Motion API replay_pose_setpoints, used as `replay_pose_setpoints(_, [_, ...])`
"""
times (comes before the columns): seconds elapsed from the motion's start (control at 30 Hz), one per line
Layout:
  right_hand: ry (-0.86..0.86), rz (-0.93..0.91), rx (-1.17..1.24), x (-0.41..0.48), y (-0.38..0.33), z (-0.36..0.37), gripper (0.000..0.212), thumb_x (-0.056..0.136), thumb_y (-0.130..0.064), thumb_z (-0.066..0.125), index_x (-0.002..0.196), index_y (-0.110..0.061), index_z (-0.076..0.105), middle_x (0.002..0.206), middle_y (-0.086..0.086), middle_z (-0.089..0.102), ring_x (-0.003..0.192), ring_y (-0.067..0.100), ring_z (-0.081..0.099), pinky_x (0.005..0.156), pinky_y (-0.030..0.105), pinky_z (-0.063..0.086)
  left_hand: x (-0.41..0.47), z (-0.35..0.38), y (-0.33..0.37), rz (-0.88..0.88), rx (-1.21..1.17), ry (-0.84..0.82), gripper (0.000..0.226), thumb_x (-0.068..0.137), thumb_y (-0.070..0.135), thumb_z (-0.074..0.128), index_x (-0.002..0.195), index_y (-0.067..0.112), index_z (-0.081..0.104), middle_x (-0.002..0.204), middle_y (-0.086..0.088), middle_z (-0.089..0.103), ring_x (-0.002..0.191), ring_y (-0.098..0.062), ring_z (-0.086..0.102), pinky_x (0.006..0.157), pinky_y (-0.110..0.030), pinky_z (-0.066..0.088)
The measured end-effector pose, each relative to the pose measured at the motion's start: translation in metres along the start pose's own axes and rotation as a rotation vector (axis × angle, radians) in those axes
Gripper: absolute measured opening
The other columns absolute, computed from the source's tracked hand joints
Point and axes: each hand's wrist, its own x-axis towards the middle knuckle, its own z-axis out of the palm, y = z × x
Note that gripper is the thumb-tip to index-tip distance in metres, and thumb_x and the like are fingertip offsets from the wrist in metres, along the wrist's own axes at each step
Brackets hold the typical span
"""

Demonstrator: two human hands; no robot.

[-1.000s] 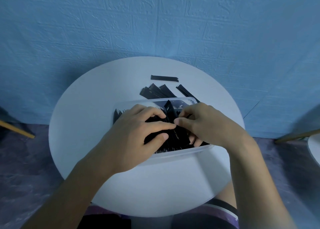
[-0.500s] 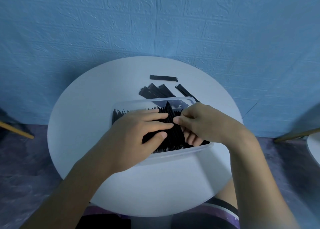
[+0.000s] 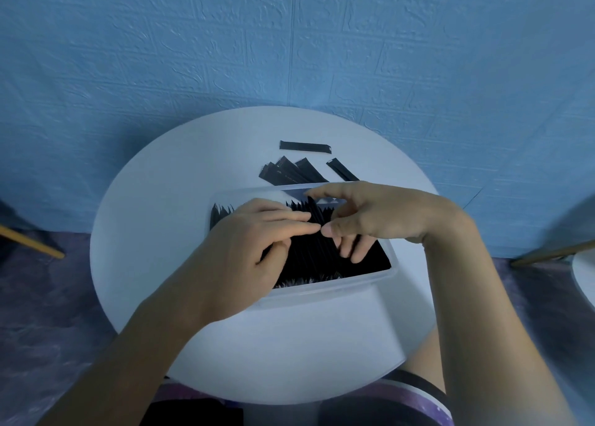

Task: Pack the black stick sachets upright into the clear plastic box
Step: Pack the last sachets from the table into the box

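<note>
At the middle of the round white surface (image 3: 180, 180) sits the clear plastic box (image 3: 338, 285), already crowded with black stick sachets (image 3: 309, 258) standing on end. The left hand (image 3: 244, 242) lies across the left part of the row, its grip apart: near-straight fingers press on the tops and seem to hold the pack back. The right hand (image 3: 380, 216) has its grip clamped on a raised sachet (image 3: 315, 213), forefinger at the top and thumb lower down, the other fingers reaching into the box.

By my reading, the step is seating this one sachet in the gap beside the left fingers. Next it needs pushing straight down without tipping its neighbours. Then come the loose sachets (image 3: 289, 174) lying flat just beyond the box's far wall.
</note>
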Motion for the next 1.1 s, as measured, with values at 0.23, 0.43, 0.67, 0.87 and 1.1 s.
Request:
replay_pose_setpoints(0.23, [0.036, 0.0, 0.02, -0.0006, 0.0034, 0.0007, 0.042, 0.098, -0.015, 0.063, 0.137, -0.02, 0.048, 0.081, 0.01, 0.064, 0.071, 0.019, 0.071, 0.062, 0.03, 0.059, 0.0012, 0.001, -0.0016, -0.002, 0.029, 0.003, 0.045, 0.089, 0.008, 0.05, 0.115, 0.034, 0.075, 0.126, 0.023, 0.065, 0.114, -0.008, 0.055, 0.1, -0.009, 0.033])
replay_pose_setpoints(0.43, [0.021, -0.005, 0.02, 0.0005, 0.0026, 0.0011, 0.047, 0.098, -0.015, 0.064, 0.141, -0.021, 0.045, 0.083, 0.011, 0.063, 0.072, 0.019, 0.072, 0.064, 0.03, 0.061, 0.001, -0.0036, -0.0029, 0.024, -0.007, -0.025, 0.037, 0.094, 0.017, 0.054, 0.117, 0.038, 0.074, 0.126, 0.026, 0.062, 0.116, -0.005, 0.054, 0.102, -0.011, 0.032])
replay_pose_setpoints(0.67, [0.044, -0.019, 0.037, 0.0001, 0.0032, 0.0027, 0.047, 0.099, -0.012, 0.062, 0.143, -0.02, 0.046, 0.082, 0.01, 0.062, 0.069, 0.018, 0.071, 0.063, 0.028, 0.06, 0.0017, -0.0005, -0.0098, 0.051, 0.015, -0.015, 0.055, 0.091, -0.006, 0.05, 0.116, 0.037, 0.074, 0.122, 0.023, 0.063, 0.107, -0.012, 0.053, 0.096, -0.011, 0.032])
replay_pose_setpoints(0.87, [0.062, -0.02, 0.069, -0.0021, 0.0041, 0.0035, 0.047, 0.098, -0.013, 0.065, 0.141, -0.018, 0.048, 0.083, 0.01, 0.064, 0.068, 0.02, 0.072, 0.064, 0.027, 0.06, 0.0026, 0.0003, -0.0102, 0.083, 0.024, -0.041, 0.058, 0.09, -0.006, 0.048, 0.118, 0.04, 0.07, 0.122, 0.022, 0.058, 0.1, -0.01, 0.049, 0.094, -0.012, 0.032])
replay_pose_setpoints(1.1, [0.064, -0.032, 0.093, -0.0038, 0.008, 0.0017, 0.04, 0.104, -0.006, 0.051, 0.142, -0.016, 0.048, 0.079, 0.011, 0.067, 0.07, 0.024, 0.073, 0.067, 0.029, 0.061, 0.0077, -0.0044, -0.0051, 0.045, 0.047, -0.065, 0.039, 0.095, 0.015, 0.052, 0.117, 0.041, 0.071, 0.118, 0.024, 0.059, 0.102, -0.008, 0.049, 0.095, -0.005, 0.027])
